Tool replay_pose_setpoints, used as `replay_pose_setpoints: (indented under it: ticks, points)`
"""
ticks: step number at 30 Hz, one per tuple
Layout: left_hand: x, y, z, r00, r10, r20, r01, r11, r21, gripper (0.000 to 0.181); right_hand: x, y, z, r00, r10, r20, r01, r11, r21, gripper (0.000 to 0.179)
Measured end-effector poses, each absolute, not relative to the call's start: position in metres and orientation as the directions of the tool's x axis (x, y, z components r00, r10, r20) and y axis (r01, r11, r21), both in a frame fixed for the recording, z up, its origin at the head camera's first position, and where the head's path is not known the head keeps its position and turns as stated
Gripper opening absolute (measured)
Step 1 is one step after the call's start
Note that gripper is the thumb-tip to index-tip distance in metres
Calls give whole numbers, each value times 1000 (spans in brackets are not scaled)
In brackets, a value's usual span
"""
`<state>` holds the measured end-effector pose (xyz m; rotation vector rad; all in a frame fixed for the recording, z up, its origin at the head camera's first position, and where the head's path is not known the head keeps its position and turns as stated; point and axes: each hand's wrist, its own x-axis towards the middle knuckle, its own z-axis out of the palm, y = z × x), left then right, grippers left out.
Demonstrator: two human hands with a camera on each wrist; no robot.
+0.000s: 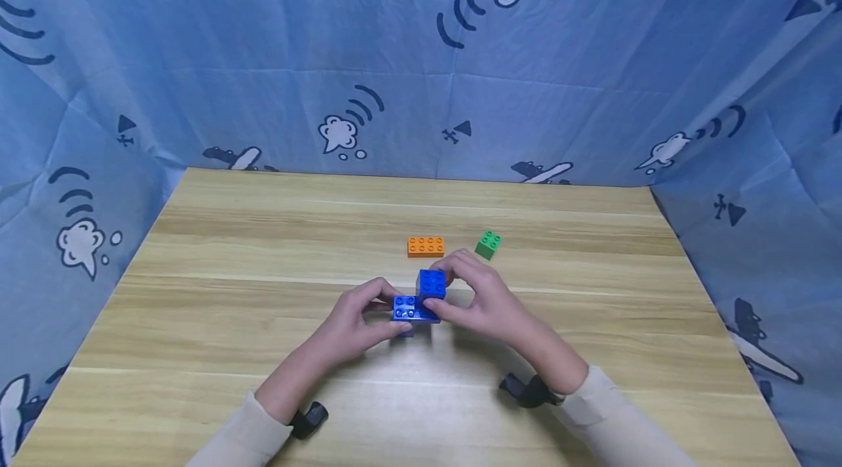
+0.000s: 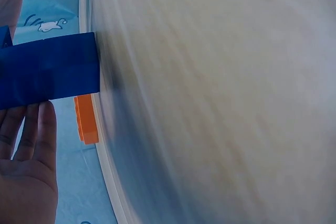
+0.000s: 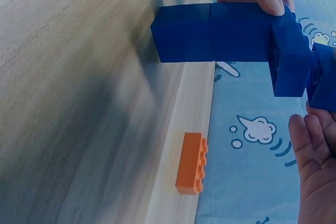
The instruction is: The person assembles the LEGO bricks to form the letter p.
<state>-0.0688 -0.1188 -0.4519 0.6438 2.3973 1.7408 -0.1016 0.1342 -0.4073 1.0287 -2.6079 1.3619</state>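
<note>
My left hand (image 1: pixel 358 317) grips a blue brick assembly (image 1: pixel 404 308) between thumb and fingers, just above the table. In the right wrist view the assembly shows stacked blue blocks with a longer blue brick (image 3: pixel 290 61) across their top. My right hand (image 1: pixel 487 300) pinches a small blue brick (image 1: pixel 432 283) with a two-by-two stud top. That brick sits over the right end of the longer one, tilted, with a narrow gap visible in the right wrist view. Fingers of the left hand (image 2: pixel 31 166) lie against the blue blocks in the left wrist view.
An orange brick (image 1: pixel 425 246) lies on the wooden table (image 1: pixel 263 248) beyond the hands. Right of it rests a small green brick (image 1: pixel 488 244). A blue patterned curtain (image 1: pixel 395 36) surrounds the table's back and sides.
</note>
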Motion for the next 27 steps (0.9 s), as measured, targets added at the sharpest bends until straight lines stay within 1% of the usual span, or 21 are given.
replay_pose_setpoints:
  ticks: [10,19,27]
  points:
    - [-69,-121,-453,-901,395,177,290,246,925,29,-101,125,-405,-766,-578,281,-559,383,-736,33]
    - [-70,-120,-453,-898,404,174,289,242,926,28,-103,120,-411,-716,-613,334,-615,327,-718,32]
    - [-70,-119,-455,-892,414,181,290,218,932,28,-99,117,-407,-724,-621,301,-600,350,-720,32]
